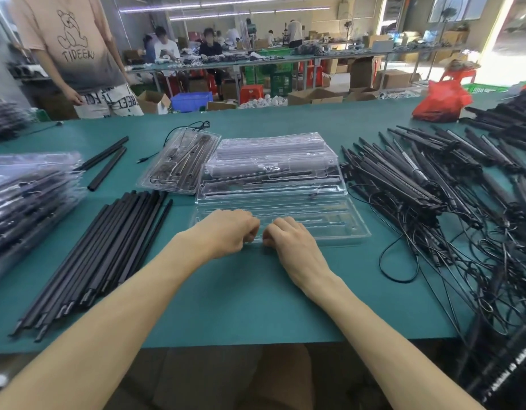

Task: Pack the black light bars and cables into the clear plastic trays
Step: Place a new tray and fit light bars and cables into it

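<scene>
An empty clear plastic tray [323, 221] lies flat on the green table in front of me. My left hand [226, 232] and my right hand [291, 241] sit side by side at its near edge, fingers curled and pinching the rim. Behind it rests a stack of clear trays [270, 170]. A row of black light bars [107, 247] lies to the left. A big tangle of light bars with cables [433, 202] covers the right side.
Packed trays [28, 190] are piled at the far left. Another clear tray [178, 164] with parts lies behind the bars. Two loose bars [107, 161] lie further back. A red bag [442, 102] sits far right. A person [78, 54] stands across the table.
</scene>
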A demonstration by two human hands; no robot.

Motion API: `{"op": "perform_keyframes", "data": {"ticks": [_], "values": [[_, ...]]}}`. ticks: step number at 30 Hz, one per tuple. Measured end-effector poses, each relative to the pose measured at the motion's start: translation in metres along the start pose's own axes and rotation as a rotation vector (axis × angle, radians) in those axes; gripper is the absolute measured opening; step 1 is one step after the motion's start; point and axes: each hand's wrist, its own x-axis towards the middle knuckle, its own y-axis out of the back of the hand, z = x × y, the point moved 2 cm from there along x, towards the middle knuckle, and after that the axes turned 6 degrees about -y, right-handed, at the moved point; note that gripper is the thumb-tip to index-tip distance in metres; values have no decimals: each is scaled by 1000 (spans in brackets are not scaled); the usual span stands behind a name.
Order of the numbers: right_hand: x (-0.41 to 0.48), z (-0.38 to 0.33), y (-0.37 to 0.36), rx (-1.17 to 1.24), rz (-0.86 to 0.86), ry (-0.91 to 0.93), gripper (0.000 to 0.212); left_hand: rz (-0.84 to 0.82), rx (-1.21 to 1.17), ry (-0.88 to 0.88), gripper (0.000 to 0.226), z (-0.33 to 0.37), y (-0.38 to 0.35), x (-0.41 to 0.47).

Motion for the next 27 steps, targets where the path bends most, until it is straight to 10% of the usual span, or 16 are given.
{"op": "perform_keyframes", "data": {"ticks": [27], "values": [[-1, -4, 10, 15, -48, -10, 14, 41, -248, 94, 27, 0, 6, 15]]}}
